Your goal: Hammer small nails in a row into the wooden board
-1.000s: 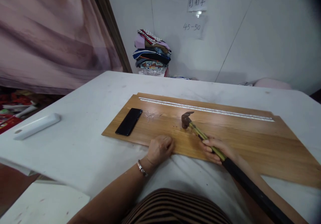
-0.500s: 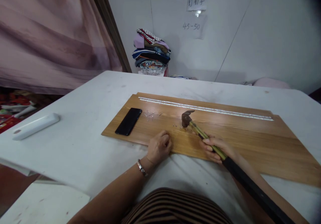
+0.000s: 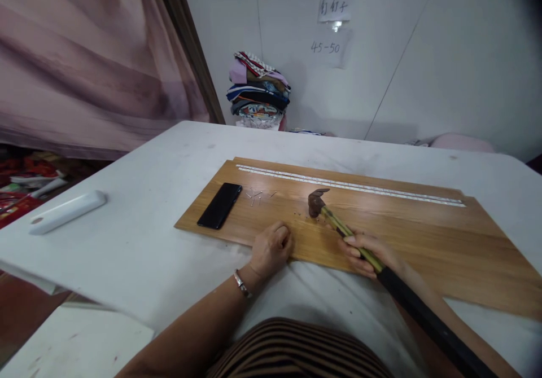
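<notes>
A claw hammer (image 3: 353, 239) with a rusty head, a yellowish shaft and a black grip is held in my right hand (image 3: 362, 251), fingers wrapped around the shaft. Its head is over the middle of the wooden board (image 3: 406, 225), where small dark marks or nail heads show in the surface. My left hand (image 3: 272, 246) rests as a loose fist on the board's front edge; nothing shows in it. Several thin nails (image 3: 256, 195) lie loose on the board, to the right of a black phone (image 3: 220, 205).
Two white measuring strips (image 3: 351, 184) run along the board's far side. On the white table (image 3: 139, 197), a white handle-shaped object (image 3: 68, 212) lies at the left. Folded cloths (image 3: 259, 93) are stacked by the wall, and a pink curtain (image 3: 93, 56) hangs at left.
The whole view has shifted slightly. Both hands and the hammer keep their places on the board.
</notes>
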A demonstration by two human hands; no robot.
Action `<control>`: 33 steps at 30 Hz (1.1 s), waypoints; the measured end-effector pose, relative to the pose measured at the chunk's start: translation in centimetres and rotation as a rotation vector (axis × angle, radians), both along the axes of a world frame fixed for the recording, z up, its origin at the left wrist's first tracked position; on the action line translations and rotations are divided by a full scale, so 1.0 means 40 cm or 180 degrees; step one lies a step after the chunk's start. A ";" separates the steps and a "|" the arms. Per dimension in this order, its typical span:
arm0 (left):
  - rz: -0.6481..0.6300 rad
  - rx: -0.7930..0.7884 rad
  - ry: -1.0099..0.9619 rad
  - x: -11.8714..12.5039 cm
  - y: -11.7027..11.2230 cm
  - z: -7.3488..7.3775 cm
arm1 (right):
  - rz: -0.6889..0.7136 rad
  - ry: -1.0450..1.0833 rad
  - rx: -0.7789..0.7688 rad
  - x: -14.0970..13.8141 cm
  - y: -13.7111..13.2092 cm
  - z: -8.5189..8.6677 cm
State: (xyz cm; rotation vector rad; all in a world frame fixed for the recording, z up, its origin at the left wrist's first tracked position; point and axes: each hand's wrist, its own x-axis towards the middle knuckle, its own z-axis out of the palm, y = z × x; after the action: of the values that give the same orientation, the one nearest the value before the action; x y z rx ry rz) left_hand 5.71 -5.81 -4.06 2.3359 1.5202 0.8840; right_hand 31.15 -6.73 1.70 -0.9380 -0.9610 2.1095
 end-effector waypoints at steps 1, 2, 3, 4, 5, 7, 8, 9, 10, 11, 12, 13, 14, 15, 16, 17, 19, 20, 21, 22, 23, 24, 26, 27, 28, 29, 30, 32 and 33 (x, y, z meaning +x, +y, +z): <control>-0.0007 -0.0022 0.0018 0.000 0.000 0.000 | -0.0003 0.0000 -0.0010 0.000 0.001 0.000; -0.0007 -0.0044 0.0029 -0.001 0.001 0.000 | -0.0002 -0.0005 -0.0025 -0.001 0.002 -0.001; -0.0011 -0.0064 0.0032 -0.001 0.001 0.000 | -0.0006 -0.0009 -0.0041 -0.001 0.003 -0.002; -0.0015 -0.0080 0.0031 -0.001 0.001 0.000 | -0.0013 -0.0013 -0.0055 -0.002 0.004 -0.003; -0.0016 -0.0092 0.0027 -0.001 0.001 0.000 | -0.0016 -0.0013 -0.0066 -0.002 0.004 -0.005; -0.0019 -0.0088 0.0026 0.000 0.000 0.001 | -0.0014 -0.0009 -0.0076 -0.002 0.005 -0.009; -0.0012 -0.0077 0.0029 0.000 -0.001 0.002 | -0.0009 -0.0008 -0.0070 -0.002 0.005 -0.012; -0.0012 -0.0056 0.0044 0.000 -0.001 0.002 | -0.0012 -0.0002 -0.0047 -0.002 0.005 -0.015; -0.0003 -0.0044 0.0068 0.000 -0.001 0.001 | 0.0025 -0.0005 -0.0028 -0.001 0.004 -0.019; -0.0001 -0.0036 0.0091 -0.001 -0.001 0.000 | 0.0035 0.0018 0.0006 0.000 0.004 -0.022; -0.0008 -0.0034 0.0106 -0.001 -0.001 -0.002 | 0.0013 0.0005 0.0032 0.001 0.003 -0.025; -0.0012 -0.0029 0.0108 -0.002 0.000 -0.004 | 0.0003 -0.0015 0.0045 0.002 0.003 -0.028; -0.0023 -0.0019 0.0104 -0.002 0.000 -0.006 | -0.0014 -0.0018 0.0069 0.003 0.002 -0.030; -0.0028 -0.0009 0.0100 -0.003 0.000 -0.007 | -0.0031 -0.0028 0.0088 0.004 0.001 -0.031; -0.0027 0.0000 0.0096 -0.003 0.000 -0.009 | -0.0032 -0.0033 0.0101 0.005 0.000 -0.032; -0.0028 0.0000 0.0094 -0.004 0.000 -0.010 | -0.0028 -0.0034 0.0108 0.005 0.000 -0.032; -0.0014 -0.0022 0.0108 -0.004 0.000 -0.011 | 0.0006 -0.0027 0.0106 0.004 0.000 -0.033; -0.0002 -0.0034 0.0120 -0.004 -0.001 -0.011 | 0.0026 -0.0014 0.0101 0.003 0.001 -0.035; 0.0008 -0.0044 0.0135 -0.004 -0.002 -0.011 | 0.0035 0.0002 0.0097 0.002 0.002 -0.037; 0.0025 -0.0049 0.0153 -0.004 -0.002 -0.011 | 0.0040 0.0012 0.0092 0.001 0.003 -0.040; 0.0038 -0.0053 0.0172 -0.004 -0.003 -0.011 | 0.0040 0.0011 0.0085 0.000 0.004 -0.043; 0.0048 -0.0053 0.0182 -0.004 -0.003 -0.011 | 0.0037 0.0008 0.0074 0.000 0.005 -0.047; 0.0042 -0.0053 0.0178 -0.004 -0.004 -0.011 | 0.0041 0.0008 0.0060 0.000 0.006 -0.051; 0.0039 -0.0051 0.0171 -0.004 -0.004 -0.010 | 0.0044 0.0014 0.0064 0.000 0.006 -0.052; 0.0035 -0.0049 0.0163 -0.004 -0.004 -0.009 | 0.0046 0.0023 0.0073 0.000 0.005 -0.052; 0.0026 -0.0047 0.0157 -0.004 -0.004 -0.009 | 0.0049 0.0031 0.0083 0.000 0.005 -0.051; 0.0026 -0.0042 0.0152 -0.004 -0.004 -0.008 | 0.0043 0.0039 0.0087 0.001 0.004 -0.049; 0.0022 -0.0025 0.0160 -0.004 -0.004 -0.007 | 0.0023 0.0046 0.0075 0.001 0.002 -0.045; 0.0022 -0.0018 0.0171 -0.005 -0.003 -0.007 | 0.0019 0.0059 0.0057 0.001 0.001 -0.043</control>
State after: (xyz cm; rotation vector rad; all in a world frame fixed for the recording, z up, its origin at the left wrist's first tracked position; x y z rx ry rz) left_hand 5.52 -5.94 -4.36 2.3701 1.5501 0.8238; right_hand 31.19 -6.69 -0.03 -0.9064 -0.9729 2.1075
